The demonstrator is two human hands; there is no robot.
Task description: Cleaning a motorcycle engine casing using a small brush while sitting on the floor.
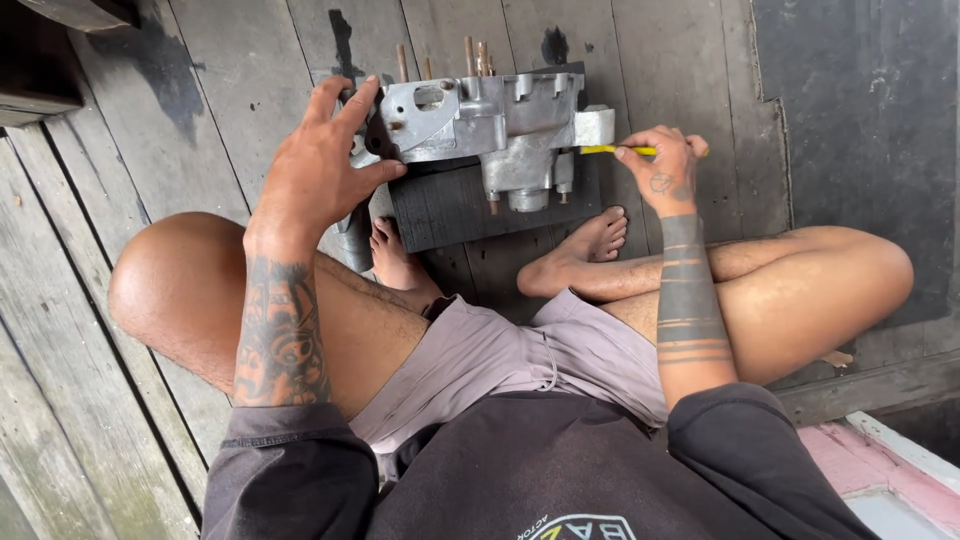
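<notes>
Seated cross-legged on weathered wooden floorboards (90, 330), steadying a grey cast-metal engine part (490, 125) while working its end with a yellow-handled tool (612, 150).

Left hand (325, 165) spread wide, palm and fingers pressed against the casting's near end, thumb hooked over its top edge. Right hand (668, 170) pinched around the thin yellow tool, fingers closed on the handle, tip aimed leftward at the square block on the casting's other end. Casting resting on a dark slab (450, 205) just ahead of the bare feet (590, 245), long axis running straight from one hand to the other, studs sticking up beyond it. Tool lying in line with that axis, just touching or a hair short of the block — hard to tell which. Left hand in full contact; right hand reaching it only through the tool.
</notes>
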